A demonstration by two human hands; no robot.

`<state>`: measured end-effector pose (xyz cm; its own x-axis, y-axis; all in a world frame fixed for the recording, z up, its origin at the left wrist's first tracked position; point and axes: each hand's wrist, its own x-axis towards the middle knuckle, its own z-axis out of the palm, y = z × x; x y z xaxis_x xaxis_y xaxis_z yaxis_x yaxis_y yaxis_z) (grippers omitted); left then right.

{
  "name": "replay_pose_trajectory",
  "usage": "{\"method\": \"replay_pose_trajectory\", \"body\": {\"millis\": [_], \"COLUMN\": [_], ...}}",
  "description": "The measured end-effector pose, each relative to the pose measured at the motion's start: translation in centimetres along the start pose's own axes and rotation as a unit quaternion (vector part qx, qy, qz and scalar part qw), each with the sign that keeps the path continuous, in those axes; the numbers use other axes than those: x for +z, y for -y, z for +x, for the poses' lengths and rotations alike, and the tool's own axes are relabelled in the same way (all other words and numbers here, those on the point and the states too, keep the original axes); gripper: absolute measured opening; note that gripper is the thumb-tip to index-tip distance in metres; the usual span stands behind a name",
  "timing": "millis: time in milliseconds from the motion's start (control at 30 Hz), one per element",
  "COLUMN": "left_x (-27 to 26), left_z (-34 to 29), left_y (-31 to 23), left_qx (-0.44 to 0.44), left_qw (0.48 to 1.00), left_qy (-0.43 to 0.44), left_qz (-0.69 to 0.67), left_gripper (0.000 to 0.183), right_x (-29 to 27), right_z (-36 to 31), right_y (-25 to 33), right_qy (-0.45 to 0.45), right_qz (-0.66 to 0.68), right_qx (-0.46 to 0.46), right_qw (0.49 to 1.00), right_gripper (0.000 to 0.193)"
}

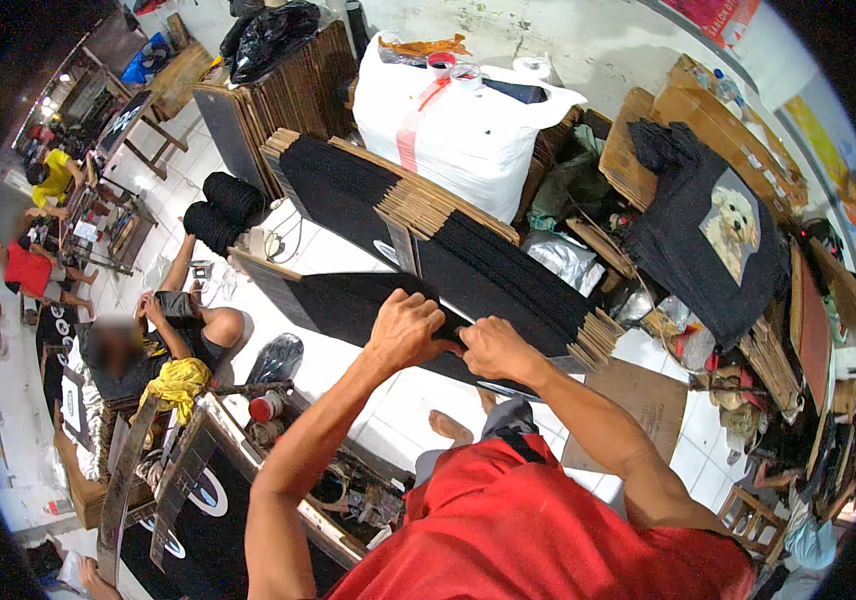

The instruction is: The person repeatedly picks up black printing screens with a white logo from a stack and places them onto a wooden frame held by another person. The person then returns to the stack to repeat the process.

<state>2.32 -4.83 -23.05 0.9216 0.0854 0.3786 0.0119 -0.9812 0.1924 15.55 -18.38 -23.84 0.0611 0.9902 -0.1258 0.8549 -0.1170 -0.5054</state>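
Observation:
A long flat board covered in black fabric (338, 305) is in front of me, one bare end of it sticking out at the left. My left hand (406, 330) is closed on the near edge of the black fabric. Close beside it, my right hand (498, 350) also has its fingers curled and pinched on the fabric. The thumbs nearly meet between the two hands. Just beyond lies a row of upright boards (428, 208) wrapped in black fabric, packed tightly together. Part of a white oval print (385, 251) shows on the nearest of them.
A bulging white sack (458, 130) stands behind the row, near stacked boards (278, 100). On the right, a black shirt with a dog print (733, 225) drapes over cardboard. A person (128, 355) sits at the left; a frame-edged table (248, 440) stands near my left arm.

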Motion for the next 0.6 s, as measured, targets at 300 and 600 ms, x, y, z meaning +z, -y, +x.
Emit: {"method": "replay_pose_trajectory", "body": {"millis": [300,600], "left_x": [10.8,19.4], "left_z": [-7.1,-22.9], "left_y": [-0.2,-9.7], "left_qx": [-0.395,-0.621], "left_qw": [0.915,0.732], "left_qy": [-0.061,0.178], "left_qz": [-0.061,-0.218], "left_gripper": [0.054,0.045], "right_x": [11.8,19.8], "right_z": [4.8,7.0], "right_y": [-10.9,-23.4], "right_qy": [0.004,0.047], "right_qz": [0.044,0.002], "right_qx": [0.026,0.134], "right_qw": [0.999,0.99], "right_gripper": [0.018,0.018]}}
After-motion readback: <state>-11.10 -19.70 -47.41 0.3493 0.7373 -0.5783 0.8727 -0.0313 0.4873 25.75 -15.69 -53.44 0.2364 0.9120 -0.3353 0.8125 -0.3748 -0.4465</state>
